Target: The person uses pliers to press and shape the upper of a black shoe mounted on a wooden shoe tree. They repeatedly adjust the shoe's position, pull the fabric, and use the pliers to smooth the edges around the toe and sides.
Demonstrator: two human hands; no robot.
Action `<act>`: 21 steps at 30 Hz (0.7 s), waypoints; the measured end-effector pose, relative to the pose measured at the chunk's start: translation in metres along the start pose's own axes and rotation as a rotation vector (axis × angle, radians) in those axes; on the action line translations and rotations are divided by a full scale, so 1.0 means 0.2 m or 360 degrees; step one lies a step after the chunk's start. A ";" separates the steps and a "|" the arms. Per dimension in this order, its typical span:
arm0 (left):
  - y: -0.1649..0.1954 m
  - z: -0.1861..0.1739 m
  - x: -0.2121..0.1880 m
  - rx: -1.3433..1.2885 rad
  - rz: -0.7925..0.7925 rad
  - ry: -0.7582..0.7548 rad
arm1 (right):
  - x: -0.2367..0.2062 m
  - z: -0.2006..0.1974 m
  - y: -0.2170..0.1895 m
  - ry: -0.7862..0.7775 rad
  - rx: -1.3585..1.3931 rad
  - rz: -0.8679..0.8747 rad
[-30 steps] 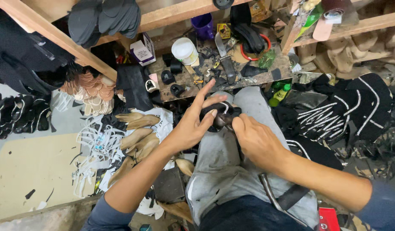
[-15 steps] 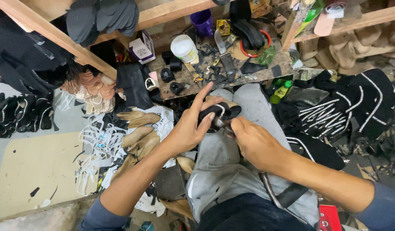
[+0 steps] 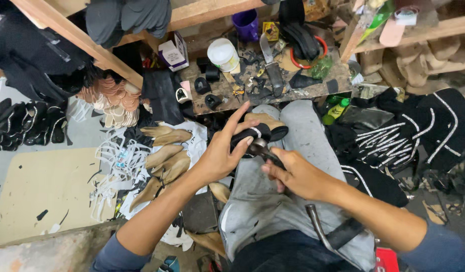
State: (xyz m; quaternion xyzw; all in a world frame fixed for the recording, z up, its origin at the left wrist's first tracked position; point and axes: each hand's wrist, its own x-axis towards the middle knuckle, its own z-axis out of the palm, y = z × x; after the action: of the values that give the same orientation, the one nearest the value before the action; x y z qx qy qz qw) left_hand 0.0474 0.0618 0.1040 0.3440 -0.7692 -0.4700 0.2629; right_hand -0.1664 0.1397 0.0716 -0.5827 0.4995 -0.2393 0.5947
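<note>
I see the left hand (image 3: pixel 220 156) curled around a black shoe upper on its tan last (image 3: pixel 260 132), thumb pressed on its near side and forefinger stretched straight out past it. The shoe rests above my grey-trousered knee (image 3: pixel 298 126), its long axis running left to right and tilted slightly, one end pointing right and a little away. My right hand (image 3: pixel 295 174) is closed around a dark metal tool (image 3: pixel 265 151) whose head touches the shoe's near edge. A hammer (image 3: pixel 318 226) lies on my lap near the right forearm. To the left, tan shoe lasts (image 3: pixel 164 156) lie scattered on white cloth. Farther off, a cluttered wooden bench (image 3: pixel 227 90) holds a white tub (image 3: pixel 223 53), a knife (image 3: pixel 270 63) and a purple cup (image 3: pixel 246 24).
</note>
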 end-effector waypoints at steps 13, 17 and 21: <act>-0.01 -0.18 0.10 0.0068 0.0043 -0.0107 | -0.15 0.03 0.19 -0.0381 -0.0749 -0.0349; -0.05 -0.35 0.28 -0.0078 0.0060 -0.0773 | -0.33 -0.19 0.32 0.0048 -0.0859 -0.0109; -0.28 -0.07 0.47 0.0022 -0.0048 -0.0805 | -0.58 -0.22 0.57 0.0003 -0.1498 0.0137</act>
State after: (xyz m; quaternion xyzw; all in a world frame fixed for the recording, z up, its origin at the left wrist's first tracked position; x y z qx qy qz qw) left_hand 0.0154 -0.0369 0.0668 0.2286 -0.8084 -0.5399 0.0526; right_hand -0.2842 0.2443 0.0105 -0.7675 0.5778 0.0375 0.2749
